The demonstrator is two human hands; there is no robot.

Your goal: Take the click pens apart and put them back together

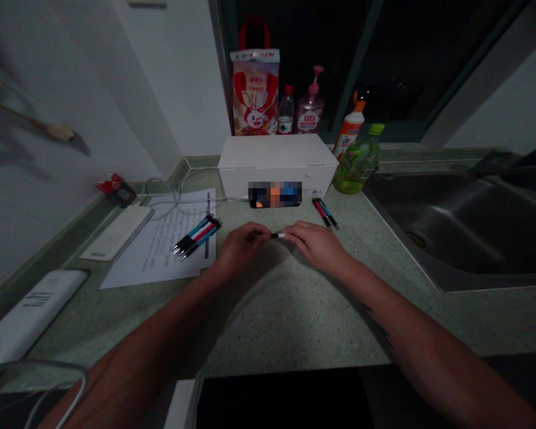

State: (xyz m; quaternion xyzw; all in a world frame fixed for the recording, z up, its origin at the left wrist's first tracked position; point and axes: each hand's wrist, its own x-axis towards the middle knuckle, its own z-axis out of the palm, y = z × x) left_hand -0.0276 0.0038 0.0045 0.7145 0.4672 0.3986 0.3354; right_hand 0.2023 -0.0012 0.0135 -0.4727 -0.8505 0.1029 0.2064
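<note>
Between my two hands, just above the counter, a pen [277, 236] with a black part and a white part lies crosswise. My left hand [245, 243] pinches its left end, and my right hand [316, 243] pinches the right end. The fingers cover both ends of it. To the left, several pens [197, 236] with black, blue, red and white barrels lie on printed sheets [154, 253]. A few more pens [325, 213], blue and red with black, rest on the counter beyond my right hand.
A phone [275, 195] leans against a white box [277, 152] at the back. Right of it stand a green bottle [357, 164] and the steel sink [469, 226]. At left lie a white power bank [116, 232], a long white device [36, 310] and cables [178, 190].
</note>
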